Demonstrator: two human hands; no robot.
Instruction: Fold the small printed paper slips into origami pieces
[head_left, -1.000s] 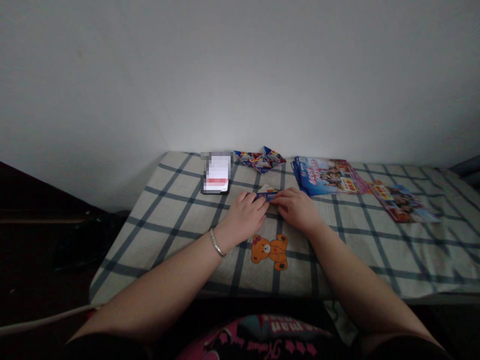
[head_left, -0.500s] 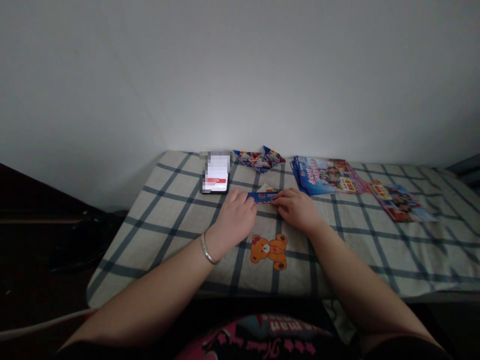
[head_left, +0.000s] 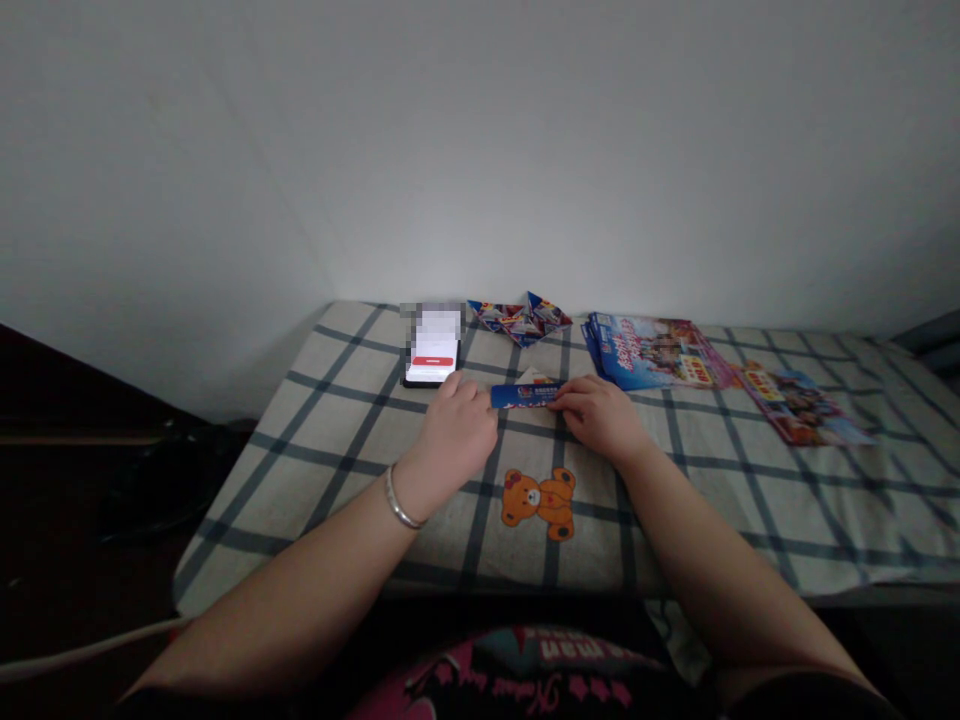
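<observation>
A blue printed flyer folded into a narrow strip (head_left: 519, 396) lies on the checked cloth before me, with a pale paper corner (head_left: 534, 377) showing behind it. My left hand (head_left: 459, 425), a silver bangle at its wrist, is closed at the strip's left end; its fingertips are partly hidden. At the other end, the thumb and fingers of my right hand (head_left: 598, 415) pinch the strip against the cloth. Just beyond my left hand lies a phone (head_left: 435, 345) with its screen lit. Folded paper triangles (head_left: 517, 322) sit behind the strip, near the wall.
To the right lies a stack of printed flyers (head_left: 645, 350), with more flyers (head_left: 802, 405) fanned out beside it. A plaid cloth (head_left: 360, 420) with an orange bear picture (head_left: 538, 503) covers the table. A white wall (head_left: 480, 150) rises along the back edge.
My left hand has slid left and slightly toward me along the strip, so more of its blue left part shows. My right hand has shifted only slightly, still on the strip.
</observation>
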